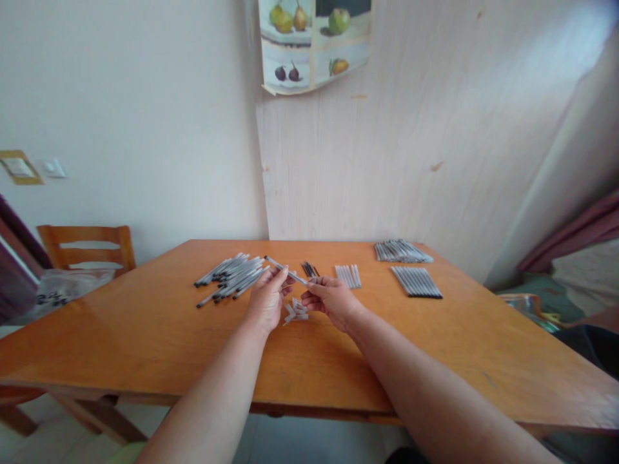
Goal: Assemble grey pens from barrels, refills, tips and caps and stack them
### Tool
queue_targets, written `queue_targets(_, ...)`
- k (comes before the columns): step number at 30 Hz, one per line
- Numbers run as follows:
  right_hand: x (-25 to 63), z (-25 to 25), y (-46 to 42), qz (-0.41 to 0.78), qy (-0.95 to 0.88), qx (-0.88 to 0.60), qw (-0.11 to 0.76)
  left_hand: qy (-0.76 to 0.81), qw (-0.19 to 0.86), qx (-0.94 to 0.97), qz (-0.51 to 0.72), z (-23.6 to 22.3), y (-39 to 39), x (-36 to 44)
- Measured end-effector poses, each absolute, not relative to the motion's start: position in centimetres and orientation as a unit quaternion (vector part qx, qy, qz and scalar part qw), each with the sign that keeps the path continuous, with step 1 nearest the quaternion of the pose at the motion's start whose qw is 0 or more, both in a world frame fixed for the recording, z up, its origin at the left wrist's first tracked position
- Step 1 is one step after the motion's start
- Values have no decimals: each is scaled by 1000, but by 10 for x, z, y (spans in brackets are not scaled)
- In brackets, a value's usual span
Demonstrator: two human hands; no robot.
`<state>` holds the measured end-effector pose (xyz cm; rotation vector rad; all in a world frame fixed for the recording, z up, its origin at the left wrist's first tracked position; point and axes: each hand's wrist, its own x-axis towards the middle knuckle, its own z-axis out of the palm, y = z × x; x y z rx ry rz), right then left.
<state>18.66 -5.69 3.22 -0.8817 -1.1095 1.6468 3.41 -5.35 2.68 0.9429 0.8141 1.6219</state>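
Observation:
A slim clear pen [274, 262] with a dark end slants down to the right between my hands, above the table. My left hand [267, 296] is closed around its barrel, thumb on top. With thumb and fingers, my right hand [336, 301] pinches the pen's lower right end, whose tip is hidden. Below the hands lies a small heap of whitish translucent pieces [296, 310]. To the left spreads a loose pile of grey pens [236, 274] with black ends. Just behind my right hand are several thin black pieces [310, 269] and a row of whitish tubes [348, 276].
On the wooden table [145, 335], a neat row of pens [416, 282] lies at the right, with a bundle of pens [402, 251] behind it. A wooden chair [87, 247] and a plastic bag [60, 287] are at the left. The wall [203, 129] rises behind.

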Motion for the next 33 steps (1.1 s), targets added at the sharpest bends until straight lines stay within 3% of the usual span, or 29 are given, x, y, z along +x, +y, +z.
queue_targets(12,208,29,-38,599,-423,-394,554,356,487,358,713,27,-46,25)
queue_targets(21,225,40,-31,572,-358,-358,645,431,441,524,587,18,-54,31)
queue_targets(33,229,43,-32,580,-385,-317,644,453,480,553,508,21,-62,34)
